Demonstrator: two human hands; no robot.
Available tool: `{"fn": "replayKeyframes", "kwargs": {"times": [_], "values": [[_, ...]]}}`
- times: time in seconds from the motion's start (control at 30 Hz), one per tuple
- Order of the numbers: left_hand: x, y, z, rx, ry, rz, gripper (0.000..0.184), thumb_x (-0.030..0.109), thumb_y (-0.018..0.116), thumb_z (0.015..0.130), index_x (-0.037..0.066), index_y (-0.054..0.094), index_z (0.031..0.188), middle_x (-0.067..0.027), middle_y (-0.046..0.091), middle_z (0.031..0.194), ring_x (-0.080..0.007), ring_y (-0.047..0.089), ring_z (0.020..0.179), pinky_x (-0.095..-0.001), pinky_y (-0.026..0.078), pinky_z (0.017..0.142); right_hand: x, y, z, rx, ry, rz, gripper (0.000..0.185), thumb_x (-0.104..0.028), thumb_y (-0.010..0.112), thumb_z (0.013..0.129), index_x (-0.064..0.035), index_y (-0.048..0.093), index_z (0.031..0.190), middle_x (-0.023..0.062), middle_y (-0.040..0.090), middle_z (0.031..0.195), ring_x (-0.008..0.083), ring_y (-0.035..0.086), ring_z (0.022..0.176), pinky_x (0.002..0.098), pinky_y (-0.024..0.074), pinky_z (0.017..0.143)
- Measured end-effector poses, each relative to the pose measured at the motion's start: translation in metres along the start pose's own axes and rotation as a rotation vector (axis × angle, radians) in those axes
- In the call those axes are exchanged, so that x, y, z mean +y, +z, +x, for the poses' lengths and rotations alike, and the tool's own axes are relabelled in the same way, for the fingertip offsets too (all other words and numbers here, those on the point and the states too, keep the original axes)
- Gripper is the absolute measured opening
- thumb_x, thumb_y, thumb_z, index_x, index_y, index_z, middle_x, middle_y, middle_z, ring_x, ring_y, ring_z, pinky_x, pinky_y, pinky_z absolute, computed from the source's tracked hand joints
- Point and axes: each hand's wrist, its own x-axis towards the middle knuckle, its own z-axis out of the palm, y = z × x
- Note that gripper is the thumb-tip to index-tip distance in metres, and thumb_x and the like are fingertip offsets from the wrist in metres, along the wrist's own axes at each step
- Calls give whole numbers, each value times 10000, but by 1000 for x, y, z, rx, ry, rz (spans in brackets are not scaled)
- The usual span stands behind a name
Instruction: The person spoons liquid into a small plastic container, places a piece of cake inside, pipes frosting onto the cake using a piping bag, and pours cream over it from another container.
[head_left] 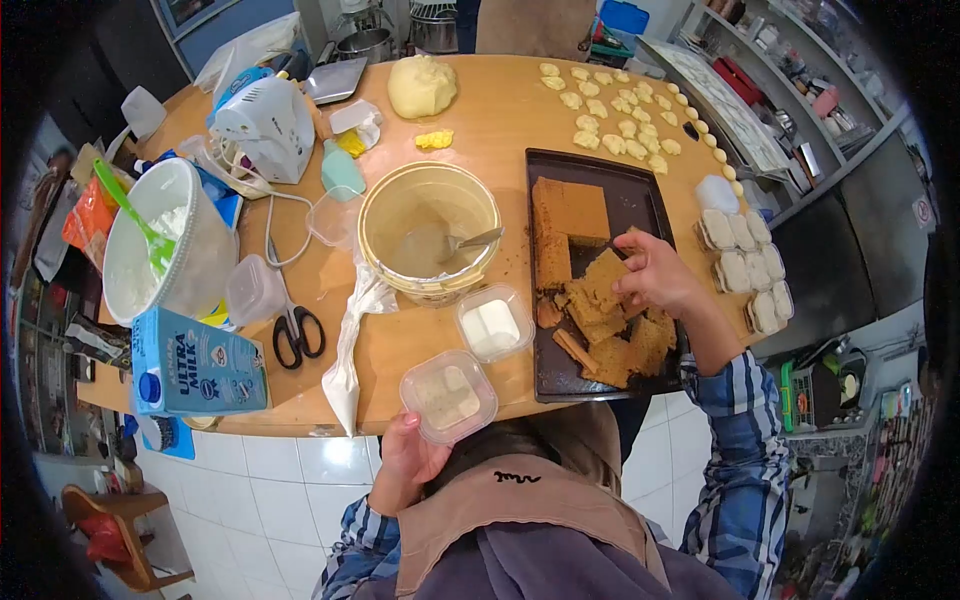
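Note:
My left hand (pixel 408 460) grips a small clear plastic container (pixel 440 430) at the table's front edge, thumb at its side; something pale lies in the bottom. Over a dark baking tray (pixel 638 195), my right hand (pixel 655 272) has its fingers closed on a piece of brown cake (pixel 603 275); the fingers partly hide it. A larger cut cake block (pixel 575 205) fills the tray's far left, with broken slices (pixel 610 358) at the near end. Between my hands stands another plastic container (pixel 522 345) with white cream inside. A filled piping bag (pixel 352 350) lies left of it.
Behind the containers stands a bucket (pixel 440 290) with a spoon (pixel 478 238). Scissors (pixel 297 335), a milk carton (pixel 210 370), a white bowl (pixel 205 255) with a green spatula (pixel 125 205) and a mixer (pixel 262 125) crowd the left. Dough (pixel 422 86) and filled containers (pixel 750 262) lie beyond.

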Motion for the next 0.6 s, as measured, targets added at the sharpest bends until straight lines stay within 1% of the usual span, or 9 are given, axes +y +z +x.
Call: {"fn": "replayKeyframes", "kwargs": {"times": [0.07,0.17,0.2,0.27,0.3,0.4,0.47,0.6], "values": [[4,5,-2,-6,-19,-4,827,435,592,684,15,268,1318,-194,386,1286,-402,389,1185,-454,343,998,0,2,2,9,-37,-7,558,28,652,665,-14,423,1173,34,480,817,115,538,682,232,464,517],[6,11,-3,-29,-2,-8,787,443,554,727,21,261,1324,-184,378,1301,-377,386,1196,-452,351,992,0,4,5,7,-67,23,527,11,648,685,-17,435,1167,21,484,798,112,543,682,233,471,517],[6,11,-4,-58,-3,-46,735,407,533,760,28,260,1327,-170,380,1306,-353,389,1198,-452,351,991,0,3,5,2,-73,40,517,6,647,692,-18,439,1165,18,485,793,112,545,683,233,475,517],[7,8,-6,-114,-6,-122,631,335,491,825,41,257,1333,-143,382,1315,-305,395,1204,-453,351,988,-4,0,-3,20,-81,187,508,3,646,700,-22,442,1165,15,492,794,113,550,681,232,480,518],[6,6,-7,-100,5,-102,622,339,477,836,64,240,1341,-140,369,1323,-303,391,1207,-455,361,979,-7,-1,-8,26,-82,262,504,2,646,704,-24,444,1165,13,495,795,114,553,681,232,483,519],[4,4,-6,-49,30,-65,596,349,440,864,124,196,1360,-129,333,1345,-295,379,1216,-460,389,952,-9,-1,-22,60,-170,423,472,-2,636,705,-20,457,1142,62,544,867,130,557,718,232,487,559],[4,4,-5,-22,41,-64,581,354,424,877,158,177,1365,-122,312,1356,-288,373,1220,-461,403,938,-19,10,-39,30,-214,522,458,19,622,715,-11,453,1140,66,561,887,132,570,748,236,493,595],[5,9,-2,-96,59,-49,564,375,396,889,136,192,1358,-112,307,1361,-283,370,1223,-446,404,942,-37,57,-73,-17,-360,748,451,53,597,726,19,438,1147,95,580,946,146,588,806,244,499,658]]}}
